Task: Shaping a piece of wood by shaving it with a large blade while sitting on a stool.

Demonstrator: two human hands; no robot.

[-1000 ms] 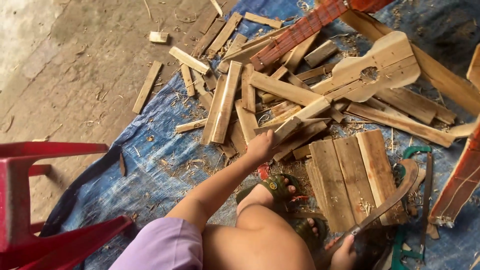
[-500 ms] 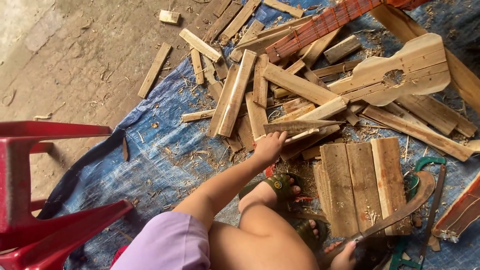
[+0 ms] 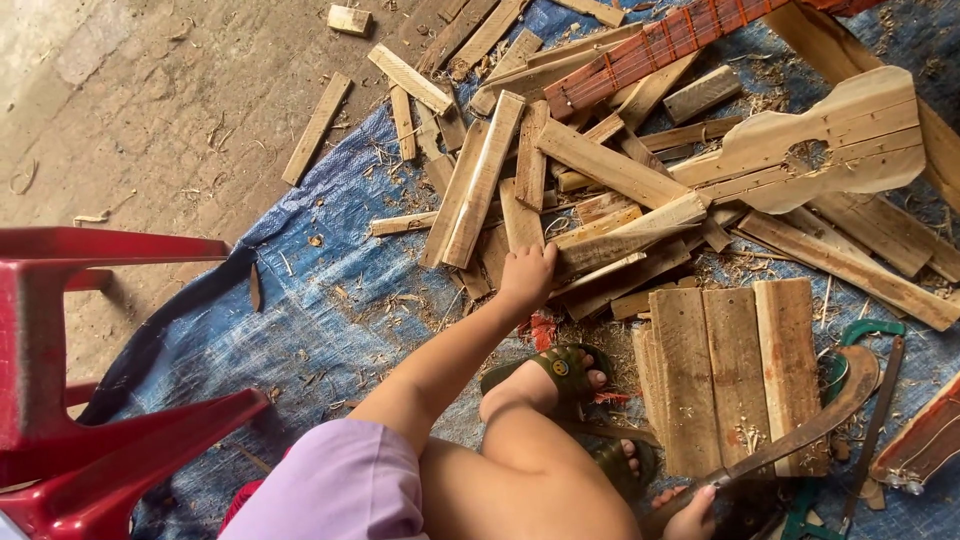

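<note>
My left hand [image 3: 525, 275] reaches into a heap of wooden slats [image 3: 560, 190] on a blue tarpaulin [image 3: 330, 300], its fingers curled over the end of a pale slat [image 3: 625, 232]. My right hand [image 3: 690, 512], at the bottom edge, grips the handle of a long curved machete [image 3: 800, 430]. The blade lies across a block of three joined boards [image 3: 730, 375]. My feet in green sandals [image 3: 560, 372] rest between the two hands.
A guitar-shaped wooden cutout [image 3: 830, 145] lies at the upper right, with a red fretted neck [image 3: 660, 45] above the heap. Red plastic chair legs [image 3: 90, 400] stand at the left. Beyond the tarpaulin is bare concrete floor [image 3: 150, 120] with stray slats. Green-handled tools [image 3: 870, 335] lie at the right.
The view has shifted, so the heap sits lower and further right in frame. My left hand stays at the heap and has curled onto the slat end. My right hand keeps the machete.
</note>
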